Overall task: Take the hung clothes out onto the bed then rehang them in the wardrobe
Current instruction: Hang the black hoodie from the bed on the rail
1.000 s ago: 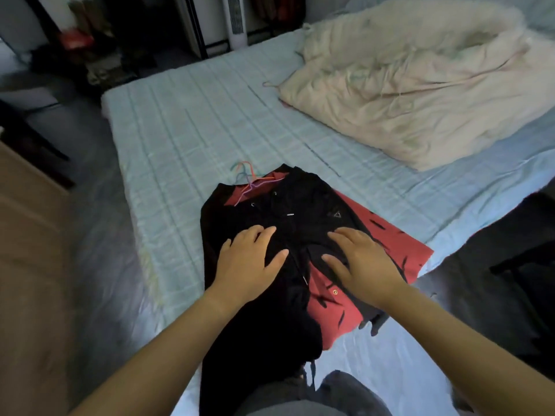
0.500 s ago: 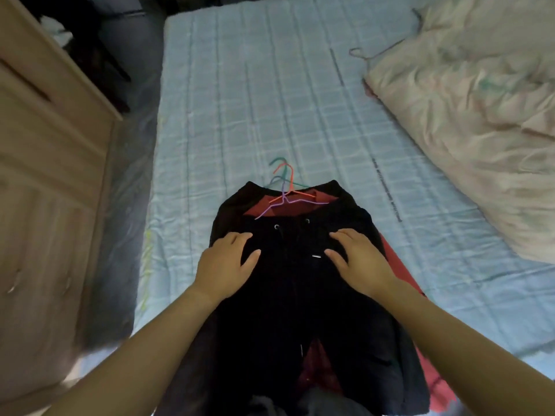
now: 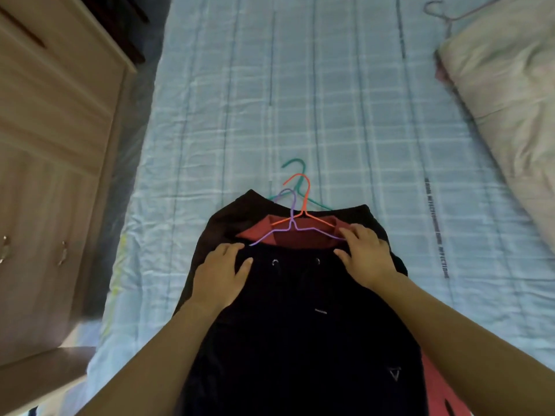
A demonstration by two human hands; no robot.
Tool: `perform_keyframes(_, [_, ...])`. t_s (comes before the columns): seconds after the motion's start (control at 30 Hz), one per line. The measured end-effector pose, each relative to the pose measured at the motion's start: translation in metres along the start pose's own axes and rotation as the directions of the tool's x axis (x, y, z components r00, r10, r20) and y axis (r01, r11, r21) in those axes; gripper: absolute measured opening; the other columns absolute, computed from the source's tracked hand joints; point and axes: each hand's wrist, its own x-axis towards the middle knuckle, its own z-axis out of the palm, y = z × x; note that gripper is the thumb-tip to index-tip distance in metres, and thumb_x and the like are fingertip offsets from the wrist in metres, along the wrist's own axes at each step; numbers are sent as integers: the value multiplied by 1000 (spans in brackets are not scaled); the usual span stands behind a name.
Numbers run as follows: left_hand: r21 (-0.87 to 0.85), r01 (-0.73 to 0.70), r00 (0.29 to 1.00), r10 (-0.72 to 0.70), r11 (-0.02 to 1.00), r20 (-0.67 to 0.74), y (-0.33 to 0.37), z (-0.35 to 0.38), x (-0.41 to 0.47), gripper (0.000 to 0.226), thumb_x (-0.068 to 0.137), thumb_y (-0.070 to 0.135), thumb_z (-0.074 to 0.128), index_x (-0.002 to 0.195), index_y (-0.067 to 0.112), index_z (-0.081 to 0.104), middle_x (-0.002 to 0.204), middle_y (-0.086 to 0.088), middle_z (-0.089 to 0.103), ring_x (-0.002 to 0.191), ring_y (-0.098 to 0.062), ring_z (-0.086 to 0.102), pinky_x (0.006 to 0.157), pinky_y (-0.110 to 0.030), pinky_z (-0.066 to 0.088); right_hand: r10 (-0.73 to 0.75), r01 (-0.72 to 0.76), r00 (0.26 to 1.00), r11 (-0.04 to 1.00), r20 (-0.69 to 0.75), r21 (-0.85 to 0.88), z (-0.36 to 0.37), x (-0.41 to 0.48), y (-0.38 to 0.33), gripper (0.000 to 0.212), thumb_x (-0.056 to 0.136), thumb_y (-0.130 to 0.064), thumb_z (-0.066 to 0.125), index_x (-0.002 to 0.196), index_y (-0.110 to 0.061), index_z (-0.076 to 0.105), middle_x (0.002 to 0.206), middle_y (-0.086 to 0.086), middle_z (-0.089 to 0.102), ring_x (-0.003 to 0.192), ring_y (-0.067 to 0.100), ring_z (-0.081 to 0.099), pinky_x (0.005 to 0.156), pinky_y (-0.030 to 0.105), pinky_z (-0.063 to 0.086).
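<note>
The black trousers point(image 3: 300, 325) run off the bottom edge and cover most of the red garment point(image 3: 297, 235) beneath them. The hangers' point(image 3: 303, 212) arm ends vanish under the trousers' waistband. Right of the trousers, the print point(image 3: 436, 232) on the bed sheet point(image 3: 225, 115) is too small to read.

Setting was a home bedroom. A bed point(image 3: 330, 100) in a blue checked sheet stretched ahead of the fingers point(image 3: 232, 249). A cream quilt point(image 3: 510, 100) was bunched far to their right, and a wooden cabinet point(image 3: 45, 145) with metal handles stood to their left. Clothes point(image 3: 300, 325) on wire hangers point(image 3: 295, 202) lay under and just beyond them.
</note>
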Motion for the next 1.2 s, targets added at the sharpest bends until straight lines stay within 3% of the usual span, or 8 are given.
perform_keyframes(0.23, [99, -40, 999, 38, 994, 24, -17, 29, 27, 47, 91, 40, 51, 133, 17, 50, 138, -9, 47, 128, -28, 41, 95, -48, 45, 63, -63, 998, 998, -20, -25, 26, 11, 15, 37, 92, -44, 48, 123, -25, 52, 124, 2, 48, 120, 25, 38, 103, 56, 19])
perform_keyframes(0.37, [124, -146, 989, 142, 981, 40, -17, 39, 42, 54, 88, 48, 40, 128, 15, 55, 129, -10, 55, 121, -31, 49, 90, -52, 48, 9, -2, 996, 997, -88, 78, 26, 7, 24, 25, 87, -40, 58, 107, -24, 61, 106, 2, 52, 103, 25, 47, 90, 48, 39])
perform_keyframes(0.53, [174, -129, 988, 111, 976, 108, -11, 50, 50, 46, 94, 44, 46, 136, 27, 45, 132, 2, 50, 130, -21, 37, 102, -55, 29, -38, 67, 987, 980, -155, 188, 31, -2, 36, 17, 81, -31, 70, 94, -22, 66, 98, 3, 53, 91, 26, 50, 76, 37, 47])
perform_keyframes(0.67, [130, -86, 993, 74, 988, 96, -10, 44, 52, 32, 93, 43, 48, 124, 36, 52, 108, 8, 57, 117, -18, 46, 100, -54, 32, -66, 80, 996, 950, -56, 303, 36, -4, 35, 18, 84, -34, 64, 100, -25, 64, 99, -2, 57, 92, 22, 55, 82, 37, 47])
perform_keyframes(0.8, [-16, -153, 988, 153, 988, -1, -21, 37, 47, 16, 89, 42, 51, 98, 34, 61, 75, 12, 52, 86, -24, 56, 79, -45, 47, -67, 107, 989, 940, -134, 325, 35, -14, 19, 34, 85, -47, 46, 102, -27, 67, 94, -7, 65, 88, 16, 59, 76, 31, 49])
perform_keyframes(0.9, [-39, -229, 973, 227, 973, -52, -25, 26, 36, 38, 85, 53, 35, 93, 30, 64, 75, 8, 58, 75, -22, 55, 65, -35, 46, -49, 114, 984, 915, -172, 386, 29, -20, 10, 34, 84, -49, 45, 94, -27, 70, 88, -10, 65, 84, 14, 59, 74, 29, 48])
perform_keyframes(1.07, [-106, -266, 962, 257, 958, -93, -17, 1, 11, 45, 84, 56, 31, 92, 28, 66, 80, 8, 60, 76, -22, 53, 68, -41, 48, -21, 134, 968, 885, -250, 445, 11, -42, 3, 8, 85, -28, 65, 89, -24, 71, 88, -12, 64, 84, 9, 60, 76, 30, 50])
perform_keyframes(1.2, [-138, -316, 944, 296, 939, -143, -10, -26, -19, 47, 83, 58, 30, 92, 29, 66, 81, 9, 59, 78, -21, 52, 70, -41, 47, -16, 171, 927, 906, -374, 387, -17, -81, -12, 8, 84, -27, 68, 90, -23, 72, 85, -12, 66, 81, 8, 60, 76, 10, 41])
